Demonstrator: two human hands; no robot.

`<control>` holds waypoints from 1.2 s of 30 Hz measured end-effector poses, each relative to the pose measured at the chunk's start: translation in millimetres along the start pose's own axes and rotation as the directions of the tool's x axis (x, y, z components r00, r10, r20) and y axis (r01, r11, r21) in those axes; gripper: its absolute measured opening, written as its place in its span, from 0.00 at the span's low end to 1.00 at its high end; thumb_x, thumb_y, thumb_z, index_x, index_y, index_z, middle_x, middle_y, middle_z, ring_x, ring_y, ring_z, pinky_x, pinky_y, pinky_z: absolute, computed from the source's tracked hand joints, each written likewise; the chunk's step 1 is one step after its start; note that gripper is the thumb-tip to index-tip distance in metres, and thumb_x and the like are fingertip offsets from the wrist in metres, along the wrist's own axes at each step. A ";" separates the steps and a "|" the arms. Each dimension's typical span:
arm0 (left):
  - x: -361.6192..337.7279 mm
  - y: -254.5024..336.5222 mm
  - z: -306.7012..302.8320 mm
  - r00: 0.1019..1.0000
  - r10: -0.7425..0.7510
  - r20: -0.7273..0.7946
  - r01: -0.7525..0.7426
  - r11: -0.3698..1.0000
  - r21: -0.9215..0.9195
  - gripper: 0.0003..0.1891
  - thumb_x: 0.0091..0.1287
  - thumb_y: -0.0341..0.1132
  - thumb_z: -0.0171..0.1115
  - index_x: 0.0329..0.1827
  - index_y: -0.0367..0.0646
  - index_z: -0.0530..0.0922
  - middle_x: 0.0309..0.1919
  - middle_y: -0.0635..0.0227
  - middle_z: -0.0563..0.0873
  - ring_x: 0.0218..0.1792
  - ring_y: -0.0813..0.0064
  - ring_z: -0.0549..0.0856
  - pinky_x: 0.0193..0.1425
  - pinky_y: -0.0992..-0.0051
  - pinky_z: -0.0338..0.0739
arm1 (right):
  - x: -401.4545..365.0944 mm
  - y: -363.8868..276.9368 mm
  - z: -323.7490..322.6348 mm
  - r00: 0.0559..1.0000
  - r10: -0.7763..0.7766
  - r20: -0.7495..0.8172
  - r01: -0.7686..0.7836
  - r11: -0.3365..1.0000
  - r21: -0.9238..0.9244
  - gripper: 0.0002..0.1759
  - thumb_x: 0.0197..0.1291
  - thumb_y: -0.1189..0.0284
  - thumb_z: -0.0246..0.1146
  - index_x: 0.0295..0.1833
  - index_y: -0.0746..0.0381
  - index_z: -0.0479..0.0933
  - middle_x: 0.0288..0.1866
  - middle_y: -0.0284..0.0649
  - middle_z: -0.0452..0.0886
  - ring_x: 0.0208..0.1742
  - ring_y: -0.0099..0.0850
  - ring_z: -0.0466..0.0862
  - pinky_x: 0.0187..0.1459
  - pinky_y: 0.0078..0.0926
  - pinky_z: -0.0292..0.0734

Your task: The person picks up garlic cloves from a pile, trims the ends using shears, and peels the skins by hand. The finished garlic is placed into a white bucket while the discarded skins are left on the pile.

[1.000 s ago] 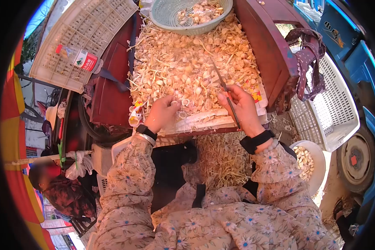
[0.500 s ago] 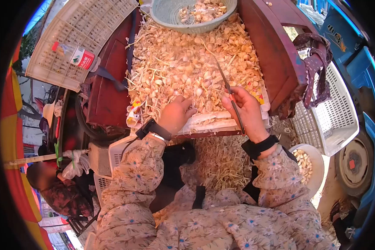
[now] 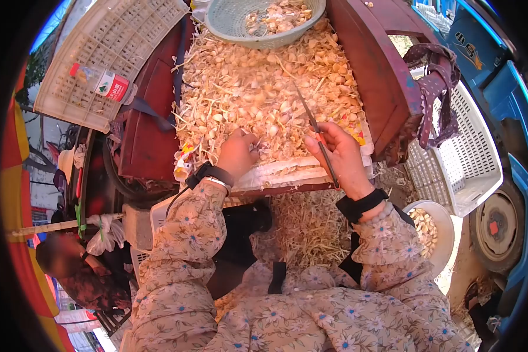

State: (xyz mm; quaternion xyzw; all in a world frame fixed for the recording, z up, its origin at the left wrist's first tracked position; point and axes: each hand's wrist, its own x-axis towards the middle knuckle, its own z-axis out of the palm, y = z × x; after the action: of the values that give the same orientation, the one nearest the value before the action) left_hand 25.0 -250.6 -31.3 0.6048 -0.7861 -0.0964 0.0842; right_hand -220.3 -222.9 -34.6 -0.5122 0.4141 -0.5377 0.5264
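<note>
Okay, left hand (image 3: pixel 236 155) is hovering low at the heap of pale, papery garlic cloves (image 3: pixel 234 88), left of centre along the near edge of the dark-red wooden bench (image 3: pixel 381 64) — fingers are curling narrowly, can't tell if they're holding anything. Right hand (image 3: pixel 347 164) is gripping a long, thin, dark-bladed knife (image 3: pixel 308 112) closed-fisted near the right near corner, blade pointing to the far edge. Progress is looking partial: some cloves are lying in the round whitish bucket (image 3: pixel 449 237) beyond the bench's right side, some bits are sitting in the pale green plastic colander (image 3: pixel 234 30) at the far edge, most are covering the bench. Versus half a second ago — left hand is sitting slightly farther left, right hand is staying about put.
</note>
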 end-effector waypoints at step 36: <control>-46.9 69.3 -54.8 0.888 -0.249 0.387 0.336 -0.225 -0.915 0.17 0.70 0.51 0.47 0.42 0.44 0.69 0.29 0.62 0.76 0.17 0.80 0.69 0.15 0.86 0.58 | -21.3 -20.6 7.4 0.853 -0.340 0.397 0.515 0.676 -0.528 0.28 0.42 0.59 0.72 0.49 0.59 0.75 0.34 0.41 0.77 0.36 0.41 0.79 0.36 0.34 0.73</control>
State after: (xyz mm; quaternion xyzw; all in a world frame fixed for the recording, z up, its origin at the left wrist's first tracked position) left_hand -14.2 -190.6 38.4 0.4952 -0.2773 -0.6841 0.4582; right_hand -217.6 -199.0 -15.8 -0.8054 0.3589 -0.4074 0.2381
